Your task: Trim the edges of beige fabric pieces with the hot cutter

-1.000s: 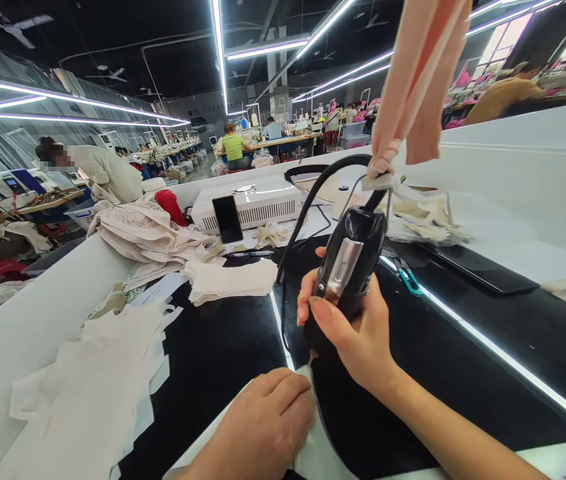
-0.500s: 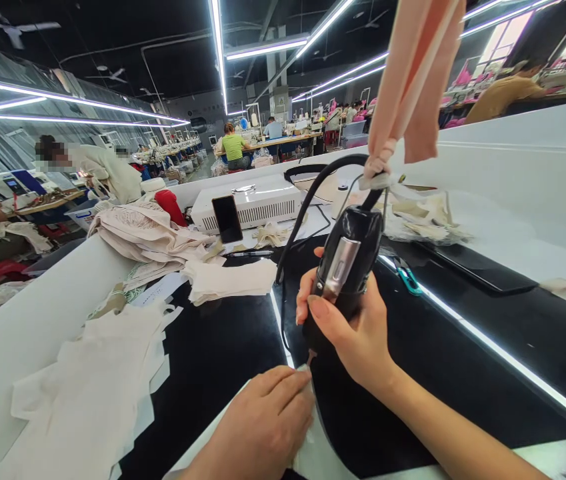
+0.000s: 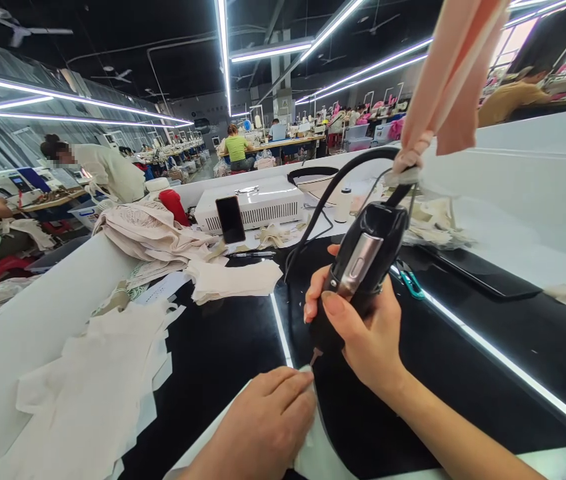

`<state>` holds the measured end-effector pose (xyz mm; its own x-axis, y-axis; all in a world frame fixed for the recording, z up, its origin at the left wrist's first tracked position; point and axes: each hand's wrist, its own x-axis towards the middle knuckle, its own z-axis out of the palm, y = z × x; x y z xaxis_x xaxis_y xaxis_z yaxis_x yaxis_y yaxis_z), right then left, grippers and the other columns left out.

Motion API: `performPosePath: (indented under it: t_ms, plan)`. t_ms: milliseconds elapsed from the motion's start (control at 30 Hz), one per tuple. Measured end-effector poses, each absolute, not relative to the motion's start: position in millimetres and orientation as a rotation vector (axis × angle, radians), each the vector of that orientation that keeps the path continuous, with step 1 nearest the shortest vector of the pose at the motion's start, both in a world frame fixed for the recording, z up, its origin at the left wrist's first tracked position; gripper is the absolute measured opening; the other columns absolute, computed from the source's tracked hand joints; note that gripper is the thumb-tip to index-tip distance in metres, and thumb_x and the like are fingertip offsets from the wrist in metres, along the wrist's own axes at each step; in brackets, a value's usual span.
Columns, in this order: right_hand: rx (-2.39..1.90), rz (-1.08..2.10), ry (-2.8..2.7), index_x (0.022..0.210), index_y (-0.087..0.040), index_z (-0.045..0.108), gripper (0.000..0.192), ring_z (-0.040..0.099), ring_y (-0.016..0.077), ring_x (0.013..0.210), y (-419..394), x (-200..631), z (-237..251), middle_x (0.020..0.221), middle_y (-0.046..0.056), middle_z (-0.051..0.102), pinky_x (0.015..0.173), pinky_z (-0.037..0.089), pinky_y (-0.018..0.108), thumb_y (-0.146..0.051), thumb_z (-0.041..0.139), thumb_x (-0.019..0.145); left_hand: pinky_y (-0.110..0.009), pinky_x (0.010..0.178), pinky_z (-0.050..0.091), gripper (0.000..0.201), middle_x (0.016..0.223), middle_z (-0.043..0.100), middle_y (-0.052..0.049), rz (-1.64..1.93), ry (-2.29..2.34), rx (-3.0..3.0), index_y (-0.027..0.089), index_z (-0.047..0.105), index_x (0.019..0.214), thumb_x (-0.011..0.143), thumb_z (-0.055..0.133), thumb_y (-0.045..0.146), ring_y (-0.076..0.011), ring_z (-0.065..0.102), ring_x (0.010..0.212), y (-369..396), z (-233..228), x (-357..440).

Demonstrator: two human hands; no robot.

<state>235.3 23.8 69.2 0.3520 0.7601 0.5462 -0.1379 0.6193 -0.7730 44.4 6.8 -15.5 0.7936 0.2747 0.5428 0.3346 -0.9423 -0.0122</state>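
My right hand [image 3: 367,327] is wrapped around a black corded electric hand tool [image 3: 373,230] with a silver switch panel. Its small, flat, copper-coloured tip [image 3: 316,355] points down near my left fingertips. A gap shows between the tip and the pale fabric piece [image 3: 307,377]. My left hand [image 3: 273,413] is closed over that piece, fingers together and pressed down, hiding most of it. A knotted pink fabric strip [image 3: 443,100] holds the tool's upper end. The black cord [image 3: 320,200] loops off to the left.
Pale cut fabric pieces [image 3: 93,373] lie on the left, with another stack [image 3: 235,279] ahead. Behind are a phone [image 3: 231,219] and a white vented box [image 3: 257,200]. Teal thread snips [image 3: 411,281] and a dark flat slab [image 3: 483,270] lie right. People work at machines beyond the white side panels.
My right hand has moved the tool slightly right and tilted it more, drawing its tip away from my left fingertips. My left hand stays nearly in place.
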Motion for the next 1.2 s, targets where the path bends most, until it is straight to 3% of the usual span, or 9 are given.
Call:
performPosePath:
  t_ms: [600, 867, 1033, 1200]
  plan:
    - [-0.696, 0.635, -1.063, 0.104, -0.029, 0.057, 0.028, 0.064, 0.0142, 0.054, 21, 233, 71, 0.076, -0.007, 0.071, 0.049, 0.057, 0.028, -0.027, 0.081, 0.090, -0.029, 0.116, 0.060, 0.020, 0.131, 0.084, -0.010, -0.812, -0.432, -2.846, 0.007, 0.072, 0.128, 0.114, 0.059, 0.006, -0.0185, 0.080, 0.121, 5, -10, 48]
    - [-0.759, 0.649, -1.066, 0.108, -0.029, 0.057, 0.031, 0.065, 0.0151, 0.053, 20, 233, 73, 0.074, -0.007, 0.071, 0.048, 0.057, 0.029, -0.029, 0.082, 0.091, -0.029, 0.106, 0.065, 0.023, 0.135, 0.083, -0.009, -0.748, -0.498, -2.854, 0.010, 0.072, 0.131, 0.114, 0.057, 0.010, -0.0195, 0.080, 0.118, 2, -10, 47]
    - [-0.670, 0.664, -1.048, 0.105, -0.029, 0.057, 0.029, 0.065, 0.0143, 0.055, 21, 231, 71, 0.078, -0.006, 0.072, 0.051, 0.060, 0.029, -0.026, 0.082, 0.090, -0.030, 0.110, 0.064, 0.025, 0.139, 0.082, -0.012, -0.648, -0.508, -2.865, 0.011, 0.070, 0.135, 0.112, 0.060, 0.010, -0.0192, 0.078, 0.123, 2, -16, 44]
    - [-0.649, 0.678, -1.075, 0.107, -0.029, 0.057, 0.029, 0.064, 0.0147, 0.054, 21, 226, 69, 0.076, -0.006, 0.071, 0.049, 0.058, 0.028, -0.025, 0.081, 0.091, -0.033, 0.108, 0.065, 0.028, 0.138, 0.082, -0.012, -0.649, -0.504, -2.866, 0.012, 0.071, 0.136, 0.115, 0.052, 0.010, -0.0204, 0.079, 0.122, 2, -15, 44]
